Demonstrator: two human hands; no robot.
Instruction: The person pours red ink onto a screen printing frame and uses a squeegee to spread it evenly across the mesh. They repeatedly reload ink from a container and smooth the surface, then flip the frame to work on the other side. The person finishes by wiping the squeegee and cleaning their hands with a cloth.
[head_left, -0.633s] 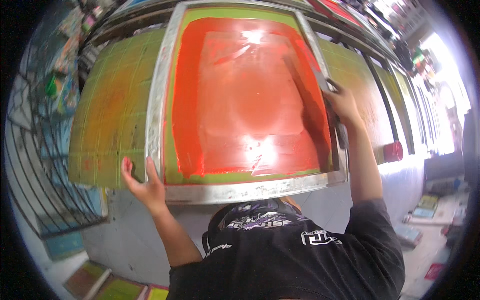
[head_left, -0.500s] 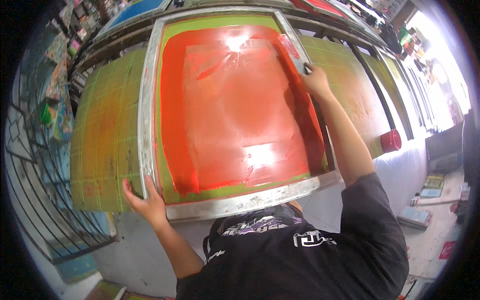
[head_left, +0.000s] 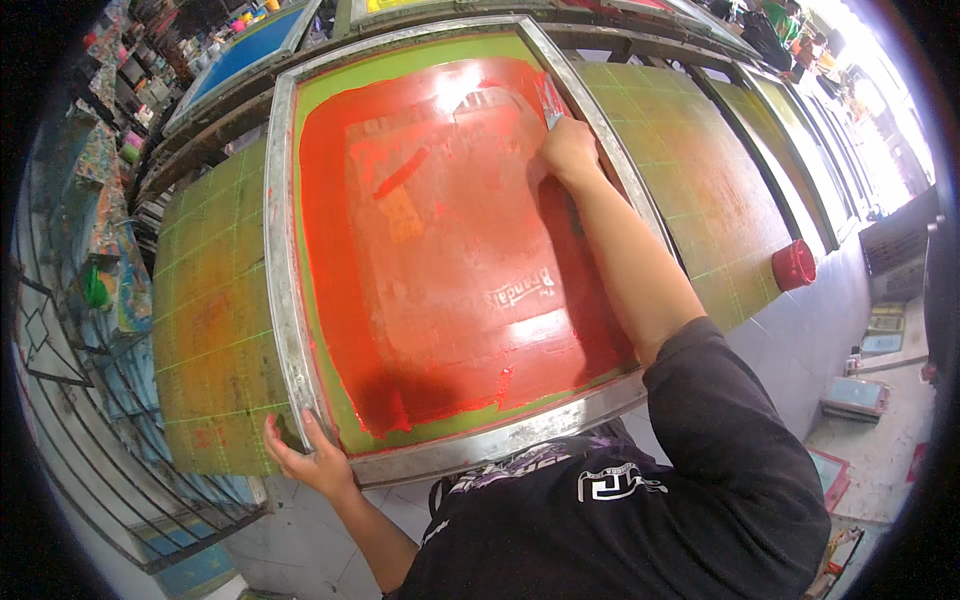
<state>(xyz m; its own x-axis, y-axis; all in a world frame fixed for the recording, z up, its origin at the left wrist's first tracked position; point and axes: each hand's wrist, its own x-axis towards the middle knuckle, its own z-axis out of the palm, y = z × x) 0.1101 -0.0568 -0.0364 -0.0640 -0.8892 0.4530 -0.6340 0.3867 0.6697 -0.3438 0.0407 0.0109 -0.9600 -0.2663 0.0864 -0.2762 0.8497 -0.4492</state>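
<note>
Right hand further inward, tight round one tool; left hand wide at frame

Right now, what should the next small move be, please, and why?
Perhaps draw the smeared tool left across the inked screen: the right hand grips it at the upper right, with the left hand clear, at a corner of the metal frame.
</note>
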